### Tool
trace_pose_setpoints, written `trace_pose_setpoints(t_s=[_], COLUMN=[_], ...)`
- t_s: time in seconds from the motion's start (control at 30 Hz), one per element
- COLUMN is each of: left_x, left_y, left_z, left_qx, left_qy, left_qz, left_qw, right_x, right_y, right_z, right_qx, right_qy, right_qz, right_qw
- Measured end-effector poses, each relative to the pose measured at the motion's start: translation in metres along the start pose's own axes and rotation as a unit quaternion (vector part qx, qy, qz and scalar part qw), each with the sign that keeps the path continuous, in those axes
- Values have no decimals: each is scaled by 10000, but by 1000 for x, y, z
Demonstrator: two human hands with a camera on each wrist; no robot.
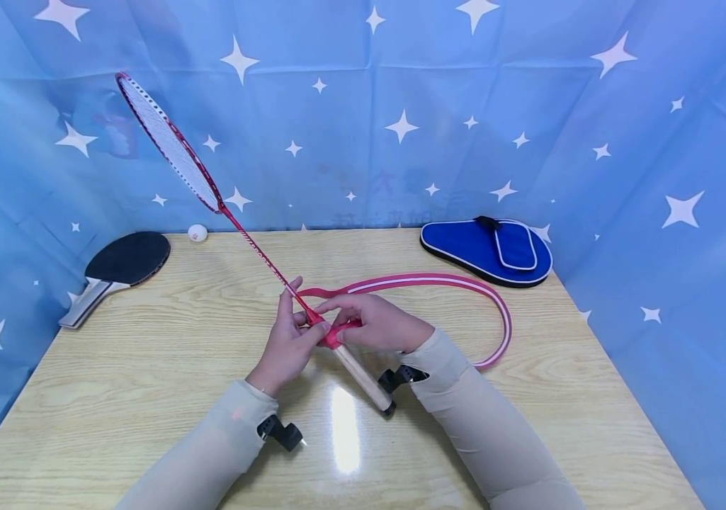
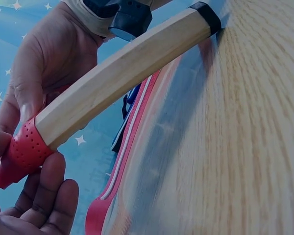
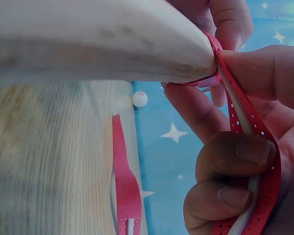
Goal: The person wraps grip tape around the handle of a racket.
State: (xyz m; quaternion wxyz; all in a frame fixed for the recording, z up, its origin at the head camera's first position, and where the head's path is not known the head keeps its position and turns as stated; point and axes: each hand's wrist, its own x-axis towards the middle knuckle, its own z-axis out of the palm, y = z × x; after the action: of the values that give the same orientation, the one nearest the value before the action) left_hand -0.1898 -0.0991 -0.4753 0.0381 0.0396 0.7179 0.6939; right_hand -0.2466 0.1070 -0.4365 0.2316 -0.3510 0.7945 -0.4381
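Head: left hand (image 1: 286, 347) pinches racket (image 1: 261, 253)

I seem to be in a curtained recording booth: blue star-printed cloth (image 1: 312, 106) hangs from nine through twelve to three o'clock round my wood-grain table (image 1: 210, 319); black wrist cameras (image 1: 286, 433) sit near six.

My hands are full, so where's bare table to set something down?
Bare table between the left hand and the paddle, and right of the right sleeve, below the blue case. The middle's crowded: left hand, right hand, racket handle, red tape.
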Motion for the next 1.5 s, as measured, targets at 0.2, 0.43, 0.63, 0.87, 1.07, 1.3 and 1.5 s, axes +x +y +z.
trace_pose_setpoints(t_s=[0.2, 0.43, 0.63, 0.87, 1.07, 1.3, 1.5], left_x=[0, -3, -4, -3, -2, 0, 0], left_y=[1, 4, 5, 2, 0, -3, -4], left_z=[0, 1, 2, 3, 5, 8, 7], left_qx=[-99, -75, -36, 40, -152, -251, -253], left_qy=[-12, 219, 305, 352, 449, 542, 508], left_qz=[14, -106, -129, -48, -12, -47, -78], left_qw=[9999, 9997, 9994, 9994, 9989, 9982, 9984], right_x=[0, 2, 2, 2, 2, 2, 2], right_y=[-1, 1, 0, -2, -4, -6, -5], right_z=[-1, 0, -1, 0, 1, 5, 6], right_qx=[-28, -88, -209, -309, -453, -583, -667], right_qy=[72, 104, 140, 225, 354, 539, 557], right_qz=[-8, -25, -117, -103, -21, 309, 248], right_qw=[10000, 9999, 9996, 9992, 9983, 9964, 9959])
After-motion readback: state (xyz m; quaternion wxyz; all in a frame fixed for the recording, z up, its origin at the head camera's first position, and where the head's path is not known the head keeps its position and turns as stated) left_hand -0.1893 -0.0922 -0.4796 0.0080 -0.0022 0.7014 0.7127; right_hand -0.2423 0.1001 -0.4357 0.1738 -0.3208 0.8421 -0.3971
